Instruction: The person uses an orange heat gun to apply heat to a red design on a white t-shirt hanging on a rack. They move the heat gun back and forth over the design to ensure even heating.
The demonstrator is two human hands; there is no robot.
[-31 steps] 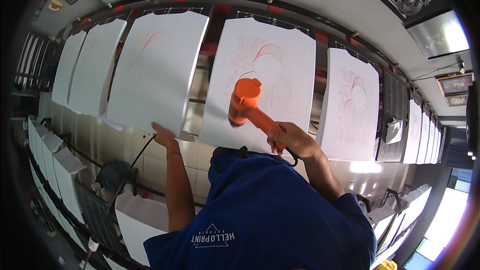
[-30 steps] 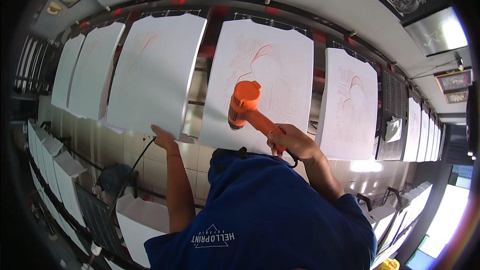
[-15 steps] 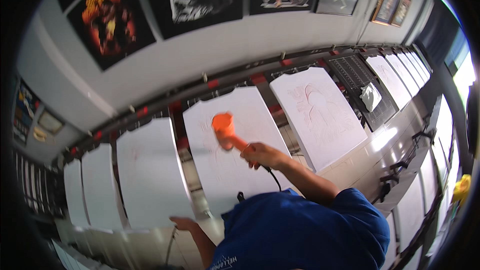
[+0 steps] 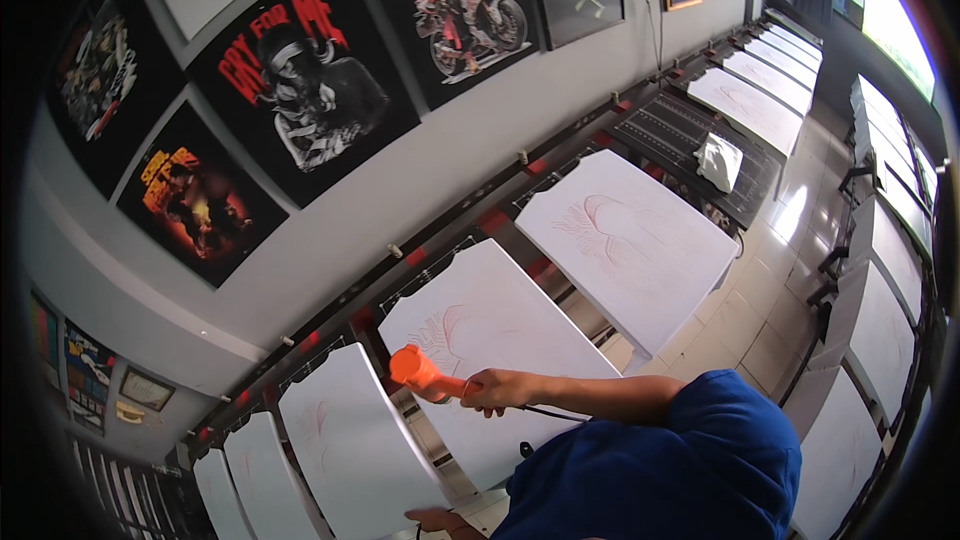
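My right hand (image 4: 497,392) is closed around the handle of an orange hair dryer (image 4: 420,372), its head toward the left. A black cord (image 4: 555,413) trails from the handle toward my body. The dryer hangs over the left edge of a white printing board (image 4: 510,340) with faint red line drawing on it. Low in view, my left hand (image 4: 437,519) is by the near end of the neighbouring white board (image 4: 360,430). A thin dark cord (image 4: 418,532) hangs from its fingers, which are partly hidden.
More white boards stand in a slanting row, one with a red drawing (image 4: 630,240) to the right. A crumpled white cloth (image 4: 718,162) lies on a dark table (image 4: 650,130). Another row of boards (image 4: 850,400) runs along the right side. Posters (image 4: 305,80) hang on the wall.
The view has turned, so the row slants more steeply. The hair dryer has shifted from over the middle of its board toward the board's left edge. My left hand is lower in view.
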